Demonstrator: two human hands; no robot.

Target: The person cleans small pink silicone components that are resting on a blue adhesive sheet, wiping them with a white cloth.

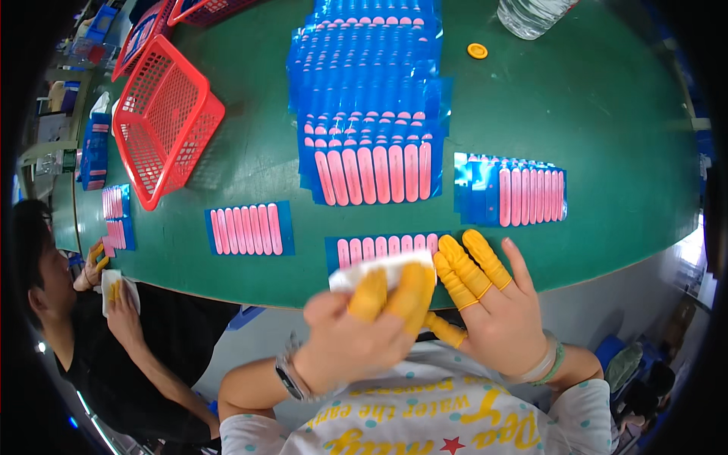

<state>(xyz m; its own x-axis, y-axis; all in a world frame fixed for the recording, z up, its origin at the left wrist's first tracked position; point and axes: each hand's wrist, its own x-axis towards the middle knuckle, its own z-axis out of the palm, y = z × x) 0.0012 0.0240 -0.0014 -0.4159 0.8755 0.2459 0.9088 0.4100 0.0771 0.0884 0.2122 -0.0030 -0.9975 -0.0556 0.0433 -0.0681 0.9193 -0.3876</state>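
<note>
A folded white cloth (pixel 390 265) is pressed by my left hand (pixel 364 307), whose fingers are closed on it, over a blue film sheet (pixel 334 265) carrying a row of long rounded pink pieces. The cloth covers the lower part of that row. My right hand (pixel 489 303) lies flat with its fingers stretched out, fingertips at the right end of the same sheet. Yellow finger covers sit on several fingers of both hands. Beyond them is a long overlapping stack of similar sheets (pixel 371 171). To the right lies a smaller pile (pixel 532 197), to the left one single sheet (pixel 248 230).
A tilted red plastic basket (pixel 163 121) stands at the left on the green table (pixel 607 136). Far right are a clear bottle (pixel 531 17) and a rolled yellow finger cover (pixel 477 51). At the left, a co-worker (pixel 114 334) in black holds a white cloth near more sheets (pixel 116 216).
</note>
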